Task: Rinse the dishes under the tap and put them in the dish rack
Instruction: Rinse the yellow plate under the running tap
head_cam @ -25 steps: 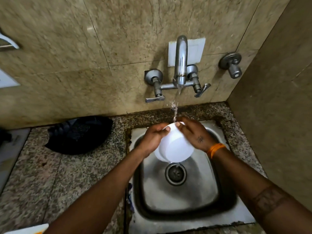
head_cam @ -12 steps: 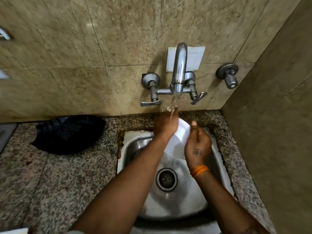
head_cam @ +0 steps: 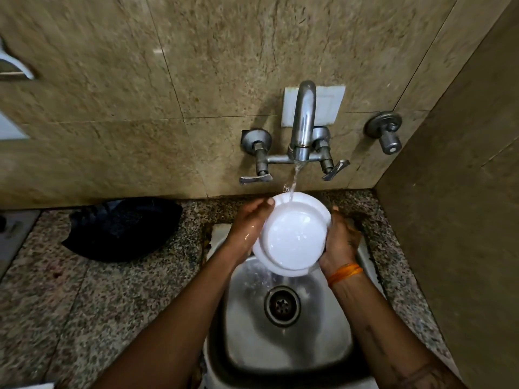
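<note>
Bowl, wet, slippery, likely light and rigid; left hand and right hand fingers clamp opposite rims under tap — best hold.

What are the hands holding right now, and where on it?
A white bowl, bottom facing the camera, under the tap stream. The left hand grips its left rim; the right hand grips its right rim.

white bowl, speckled granite counter, orange wristband, black cloth
</note>
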{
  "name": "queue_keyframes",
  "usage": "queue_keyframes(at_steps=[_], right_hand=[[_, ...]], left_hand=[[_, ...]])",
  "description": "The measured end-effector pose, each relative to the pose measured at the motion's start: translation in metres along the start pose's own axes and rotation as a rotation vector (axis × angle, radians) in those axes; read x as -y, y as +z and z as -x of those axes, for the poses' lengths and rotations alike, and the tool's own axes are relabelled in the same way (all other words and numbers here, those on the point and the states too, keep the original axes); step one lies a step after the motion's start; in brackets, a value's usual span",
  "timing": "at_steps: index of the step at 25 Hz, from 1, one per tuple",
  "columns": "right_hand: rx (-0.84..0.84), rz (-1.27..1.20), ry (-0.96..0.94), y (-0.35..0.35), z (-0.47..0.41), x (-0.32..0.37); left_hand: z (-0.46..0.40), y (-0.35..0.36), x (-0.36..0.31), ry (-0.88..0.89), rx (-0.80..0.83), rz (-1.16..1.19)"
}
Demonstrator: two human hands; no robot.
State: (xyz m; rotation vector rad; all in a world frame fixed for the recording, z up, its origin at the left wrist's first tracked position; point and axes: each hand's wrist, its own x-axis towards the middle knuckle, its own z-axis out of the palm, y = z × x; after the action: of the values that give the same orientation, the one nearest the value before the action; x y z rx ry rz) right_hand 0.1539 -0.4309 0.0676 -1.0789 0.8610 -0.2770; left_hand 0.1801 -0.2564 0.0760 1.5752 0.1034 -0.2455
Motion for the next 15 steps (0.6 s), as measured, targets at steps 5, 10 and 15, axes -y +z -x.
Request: queue_keyframes(at_steps=[5,10,15], right_hand=[[0.106,0.552,-0.523,0.018,0.002,0.010],[0.716,1.257,-1.076,0.007,0.051,-0.021],[0.669,1.588,-0.982,-0.021,0.031,-0.012]], left_hand=[[0.016,0.015,-0.003,-0.170,-0.185,0.202],[0.005,0.018,-0.016,-0.282,-0.423,0.396],[0.014,0.009,0.004,-0.420,-0.453,0.482]])
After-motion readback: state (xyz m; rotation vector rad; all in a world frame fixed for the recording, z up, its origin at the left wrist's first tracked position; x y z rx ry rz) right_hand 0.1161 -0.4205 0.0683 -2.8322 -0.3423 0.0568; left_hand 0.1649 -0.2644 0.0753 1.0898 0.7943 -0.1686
